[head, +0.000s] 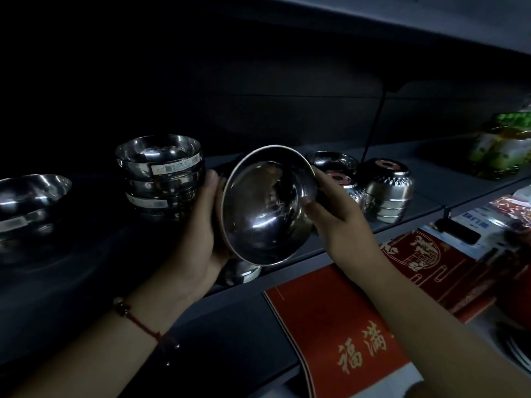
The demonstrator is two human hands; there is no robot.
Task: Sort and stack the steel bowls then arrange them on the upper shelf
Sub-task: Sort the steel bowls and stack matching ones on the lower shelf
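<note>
Above the dim shelf (402,179), both the left hand (201,234) and right hand (336,216) grasp a tilted steel bowl (267,205), hiding another bowl (241,272) beneath.

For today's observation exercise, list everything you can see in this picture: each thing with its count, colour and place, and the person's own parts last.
Held steel bowl: one, silver, tilted on its side between both hands.
Stack of steel bowls: one stack, silver, labelled, shelf left of the hands.
Single steel bowl: one, silver, far left.
Patterned steel bowls: two groups, silver, upside down, shelf on the right.
Bowl under the left hand: one, silver, shelf edge.
Red boxes: several, red with gold characters, lower level.
Green packet: one, far right.
Shelf: dark grey.
Red string bracelet: left wrist.
Left hand: bare.
Right hand: bare.
</note>
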